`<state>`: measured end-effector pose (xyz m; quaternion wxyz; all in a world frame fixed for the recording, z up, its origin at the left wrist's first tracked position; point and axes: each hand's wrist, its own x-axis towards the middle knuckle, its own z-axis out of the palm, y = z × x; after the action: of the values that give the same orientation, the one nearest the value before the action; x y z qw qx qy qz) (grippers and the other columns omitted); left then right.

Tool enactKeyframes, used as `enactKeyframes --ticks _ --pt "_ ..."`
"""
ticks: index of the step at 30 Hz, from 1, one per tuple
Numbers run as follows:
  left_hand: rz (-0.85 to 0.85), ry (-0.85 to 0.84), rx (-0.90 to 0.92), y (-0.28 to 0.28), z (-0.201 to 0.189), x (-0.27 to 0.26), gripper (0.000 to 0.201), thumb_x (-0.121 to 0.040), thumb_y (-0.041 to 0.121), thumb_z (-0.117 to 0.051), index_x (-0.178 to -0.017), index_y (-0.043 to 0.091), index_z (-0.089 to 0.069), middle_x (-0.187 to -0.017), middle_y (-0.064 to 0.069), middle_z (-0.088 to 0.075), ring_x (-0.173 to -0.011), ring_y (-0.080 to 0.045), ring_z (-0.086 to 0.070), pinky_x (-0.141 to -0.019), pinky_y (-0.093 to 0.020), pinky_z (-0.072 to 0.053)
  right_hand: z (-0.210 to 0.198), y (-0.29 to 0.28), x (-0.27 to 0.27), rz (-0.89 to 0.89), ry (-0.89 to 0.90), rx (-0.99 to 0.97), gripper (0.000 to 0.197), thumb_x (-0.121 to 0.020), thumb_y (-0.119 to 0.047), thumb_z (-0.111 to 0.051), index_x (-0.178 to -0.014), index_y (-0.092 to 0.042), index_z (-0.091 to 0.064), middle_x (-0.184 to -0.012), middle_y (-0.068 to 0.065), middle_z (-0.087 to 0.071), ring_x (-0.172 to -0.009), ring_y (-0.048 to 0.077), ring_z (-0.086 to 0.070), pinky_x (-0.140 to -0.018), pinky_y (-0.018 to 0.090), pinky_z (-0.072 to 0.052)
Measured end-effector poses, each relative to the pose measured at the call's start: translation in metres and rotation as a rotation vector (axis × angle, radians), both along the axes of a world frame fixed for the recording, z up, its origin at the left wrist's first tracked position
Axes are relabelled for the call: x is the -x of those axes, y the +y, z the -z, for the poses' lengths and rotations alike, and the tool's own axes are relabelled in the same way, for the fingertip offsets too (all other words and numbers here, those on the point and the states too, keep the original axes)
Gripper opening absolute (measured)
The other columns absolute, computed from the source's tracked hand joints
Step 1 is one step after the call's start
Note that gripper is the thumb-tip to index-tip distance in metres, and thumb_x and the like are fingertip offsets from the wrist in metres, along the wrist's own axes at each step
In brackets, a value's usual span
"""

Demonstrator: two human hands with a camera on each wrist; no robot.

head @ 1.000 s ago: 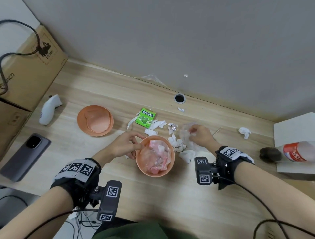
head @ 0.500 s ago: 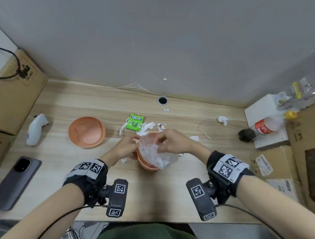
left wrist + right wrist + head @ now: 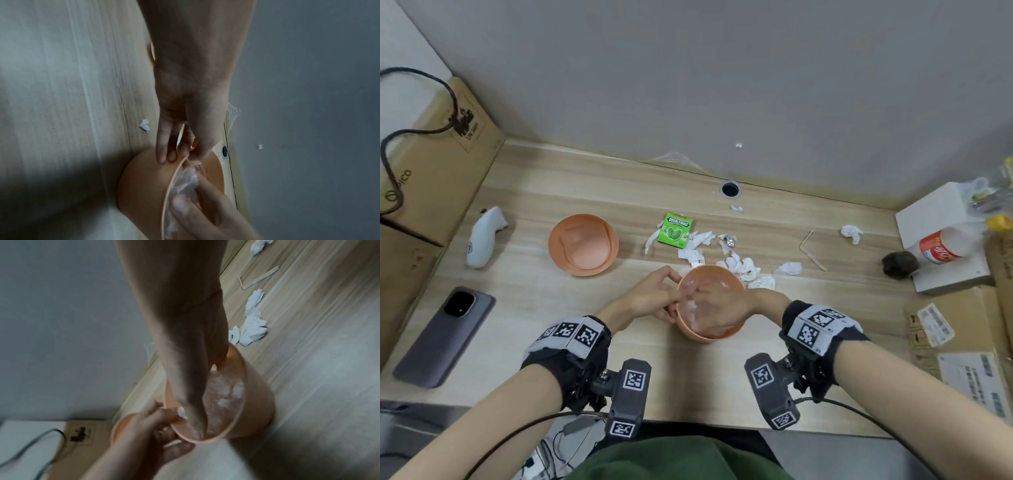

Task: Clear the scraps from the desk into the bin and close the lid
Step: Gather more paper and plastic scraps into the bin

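Note:
The orange bin (image 3: 702,337) stands open on the desk, near the front. My left hand (image 3: 664,291) pinches its left rim, thumb inside and fingers outside (image 3: 164,151). My right hand (image 3: 714,305) reaches into the bin and presses crumpled clear plastic (image 3: 224,391) down with straight fingers. The orange lid (image 3: 583,244) lies upside down to the left. On the desk behind the bin lie white paper scraps (image 3: 743,270), a green gum wrapper (image 3: 675,230), a foil ball (image 3: 727,240), a bent wooden stick (image 3: 813,250) and a crumpled paper (image 3: 852,233).
A phone (image 3: 445,335) and a white controller (image 3: 482,236) lie at the left, beside a cardboard box (image 3: 438,154). At the right are a white box (image 3: 935,212), a cola bottle (image 3: 941,248), a dark lump (image 3: 899,263) and flat cardboard (image 3: 962,325). A cable hole (image 3: 730,189) sits at the back.
My right hand lifted the clear plastic from the scraps on the right, carried it over the bin and pushed it down inside. My left hand stayed on the bin's rim.

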<state>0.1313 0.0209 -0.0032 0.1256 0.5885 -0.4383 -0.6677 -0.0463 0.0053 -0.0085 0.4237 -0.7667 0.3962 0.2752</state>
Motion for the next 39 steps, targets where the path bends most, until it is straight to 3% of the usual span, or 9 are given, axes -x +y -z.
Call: enactKeyframes --ticks 4,8,11,19,23,27,32,35,39 --pt "0.009 -0.017 0.008 -0.004 0.003 -0.006 0.032 -0.089 0.006 -0.058 -0.119 0.002 -0.049 -0.065 -0.006 -0.055 -0.055 -0.014 -0.057 -0.070 -0.038 -0.063 -0.047 -0.005 0.010 0.287 -0.373 0.062 0.031 -0.091 -0.022 -0.058 -0.122 -0.016 -0.061 -0.131 -0.003 -0.057 -0.116 0.006 -0.049 -0.094 0.011 -0.036" --pt "0.036 -0.019 0.025 -0.007 0.002 -0.007 0.028 -0.090 0.007 -0.057 -0.117 0.004 -0.050 -0.065 -0.006 -0.054 -0.054 -0.013 -0.056 -0.065 -0.033 -0.062 -0.055 -0.002 0.014 0.285 -0.283 0.190 0.022 -0.091 -0.024 -0.056 -0.104 -0.018 -0.073 -0.108 -0.002 -0.069 -0.098 0.015 -0.059 -0.085 0.024 -0.044" --pt "0.052 -0.024 0.012 -0.007 0.001 -0.008 0.027 -0.091 0.006 -0.054 -0.117 0.005 -0.049 -0.060 -0.004 -0.055 -0.052 -0.014 -0.058 -0.067 -0.036 -0.062 -0.048 0.004 0.006 0.156 -0.184 0.040 0.031 -0.096 -0.019 -0.046 -0.121 -0.022 -0.064 -0.122 -0.003 -0.062 -0.105 0.010 -0.050 -0.086 0.015 -0.033" --pt "0.096 -0.013 -0.001 -0.001 0.001 -0.011 0.027 -0.090 0.005 -0.050 -0.115 0.015 -0.048 -0.067 -0.010 -0.055 -0.052 -0.017 -0.056 -0.071 -0.040 -0.061 -0.022 0.009 -0.023 0.048 0.066 -0.159 0.044 -0.101 -0.037 -0.031 -0.135 -0.014 -0.048 -0.143 0.009 -0.048 -0.130 0.024 -0.041 -0.107 0.031 -0.026" --pt "0.065 0.009 0.005 0.000 0.002 -0.013 0.029 -0.090 0.005 -0.052 -0.117 0.015 -0.050 -0.067 -0.007 -0.054 -0.052 -0.015 -0.054 -0.075 -0.043 -0.061 -0.029 0.008 -0.016 0.118 -0.052 -0.111 0.041 -0.102 -0.032 -0.031 -0.136 -0.016 -0.047 -0.144 0.005 -0.046 -0.131 0.020 -0.039 -0.110 0.026 -0.023" --pt "0.058 0.003 0.024 -0.005 0.004 -0.012 0.029 -0.089 0.007 -0.055 -0.117 0.014 -0.052 -0.069 -0.010 -0.057 -0.054 -0.017 -0.054 -0.073 -0.043 -0.062 -0.044 0.000 0.014 0.346 -0.349 0.009 0.031 -0.098 -0.025 -0.046 -0.126 -0.024 -0.059 -0.131 -0.006 -0.058 -0.109 0.003 -0.049 -0.086 0.004 -0.033" --pt "0.052 -0.004 0.041 -0.013 0.006 -0.004 0.034 -0.089 0.006 -0.055 -0.121 0.019 -0.053 -0.076 -0.014 -0.056 -0.056 -0.018 -0.057 -0.065 -0.038 -0.062 -0.020 -0.009 0.076 1.012 -0.457 0.323 0.015 -0.088 -0.013 -0.058 -0.100 -0.019 -0.065 -0.085 -0.002 -0.061 -0.079 0.018 -0.057 -0.059 0.018 -0.047" --pt "0.041 0.005 0.052 -0.015 0.007 0.001 0.040 -0.089 0.004 -0.053 -0.122 0.024 -0.055 -0.077 -0.012 -0.055 -0.058 -0.021 -0.059 -0.067 -0.039 -0.062 0.016 -0.006 0.115 1.176 -0.233 0.329 0.038 -0.081 -0.014 -0.067 -0.117 -0.016 -0.056 -0.110 0.010 -0.052 -0.089 0.023 -0.054 -0.076 0.038 -0.053" --pt "0.035 -0.006 0.039 -0.018 0.007 0.005 0.042 -0.088 0.004 -0.054 -0.123 0.028 -0.056 -0.078 -0.011 -0.054 -0.060 -0.020 -0.057 -0.068 -0.039 -0.062 0.049 -0.002 0.137 1.209 -0.028 0.265 0.076 -0.075 -0.025 -0.075 -0.140 -0.021 -0.035 -0.143 0.013 -0.027 -0.126 0.028 -0.041 -0.102 0.036 -0.040"
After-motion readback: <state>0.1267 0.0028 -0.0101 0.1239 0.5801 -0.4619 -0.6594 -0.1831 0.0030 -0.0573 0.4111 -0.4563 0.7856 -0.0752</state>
